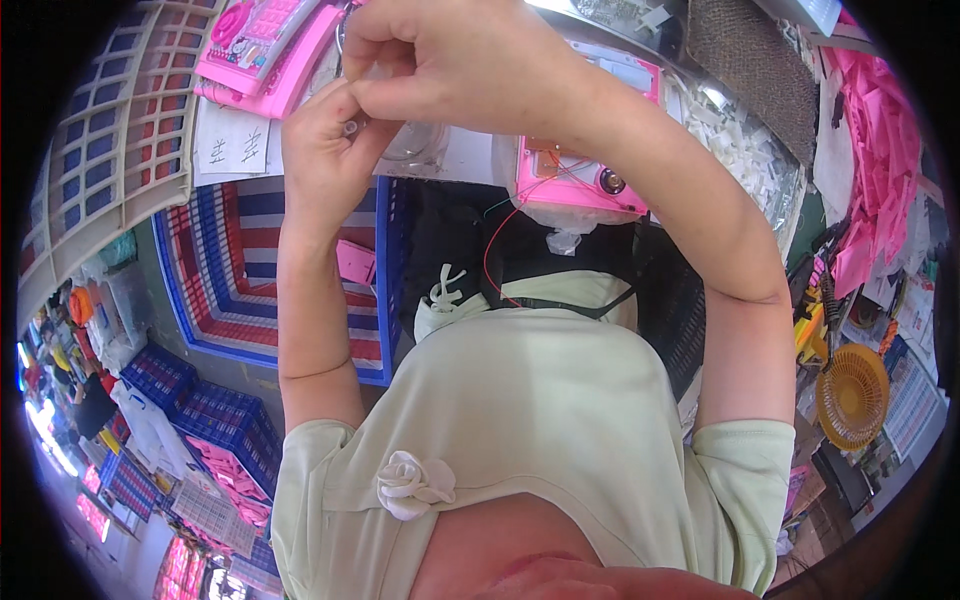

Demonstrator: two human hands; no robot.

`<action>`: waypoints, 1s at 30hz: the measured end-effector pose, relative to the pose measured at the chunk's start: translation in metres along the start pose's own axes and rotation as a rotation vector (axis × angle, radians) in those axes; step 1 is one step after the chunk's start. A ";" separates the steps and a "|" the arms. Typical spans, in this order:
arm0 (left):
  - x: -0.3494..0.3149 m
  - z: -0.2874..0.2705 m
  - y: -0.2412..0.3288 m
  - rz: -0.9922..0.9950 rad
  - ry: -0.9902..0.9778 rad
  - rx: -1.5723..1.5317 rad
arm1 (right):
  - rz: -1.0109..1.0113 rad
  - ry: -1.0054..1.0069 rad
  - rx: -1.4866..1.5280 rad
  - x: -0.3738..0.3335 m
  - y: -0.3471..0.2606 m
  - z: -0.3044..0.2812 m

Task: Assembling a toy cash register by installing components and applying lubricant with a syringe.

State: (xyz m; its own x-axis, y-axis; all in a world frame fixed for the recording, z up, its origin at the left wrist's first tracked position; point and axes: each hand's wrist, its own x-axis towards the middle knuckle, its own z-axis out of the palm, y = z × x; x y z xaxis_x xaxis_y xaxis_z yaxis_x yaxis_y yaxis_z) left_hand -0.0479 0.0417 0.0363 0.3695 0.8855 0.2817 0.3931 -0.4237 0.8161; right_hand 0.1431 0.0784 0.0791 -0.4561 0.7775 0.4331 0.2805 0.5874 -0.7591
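Note:
Both my hands meet at the far edge of the worktable, left of centre. My left hand (335,150) is closed, its fingertips pinched together around something small; a little pale, ring-shaped end (350,128) shows between its fingers. My right hand (440,70) reaches across from the right, thumb and forefinger pinched against the left fingertips. What the two pinches hold is mostly hidden. Below the right wrist, clear plastic (415,145) lies on the table. Under my right forearm sits an opened pink plastic housing (580,190) with a round metal-rimmed part and thin red wires.
Pink keypad-like housings (262,50) are stacked at the far left beside paper with handwriting. A blue crate (175,275) with striped lining holds a pink piece (355,262). A pale plastic lattice (110,130) borders the left. Small white parts (725,135) and pink pieces (875,170) lie right.

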 end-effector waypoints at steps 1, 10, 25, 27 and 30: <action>0.000 0.001 0.001 -0.002 0.002 -0.010 | -0.011 0.006 -0.006 0.000 0.001 0.000; 0.000 0.002 0.001 -0.029 0.018 -0.025 | -0.013 0.020 -0.020 0.000 0.000 0.001; 0.000 0.002 -0.001 0.029 0.029 -0.012 | -0.028 0.028 -0.014 0.003 -0.003 -0.001; 0.000 0.002 -0.002 0.028 0.026 -0.024 | -0.025 0.025 -0.020 0.003 -0.004 -0.001; 0.000 0.003 -0.003 0.015 0.026 -0.035 | -0.029 0.026 -0.033 0.003 -0.002 -0.001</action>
State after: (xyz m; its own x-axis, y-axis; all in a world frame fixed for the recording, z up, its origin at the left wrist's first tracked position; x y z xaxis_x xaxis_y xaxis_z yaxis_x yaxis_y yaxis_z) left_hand -0.0465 0.0424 0.0324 0.3525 0.8842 0.3065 0.3575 -0.4299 0.8291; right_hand 0.1420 0.0798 0.0827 -0.4421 0.7654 0.4678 0.2953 0.6166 -0.7298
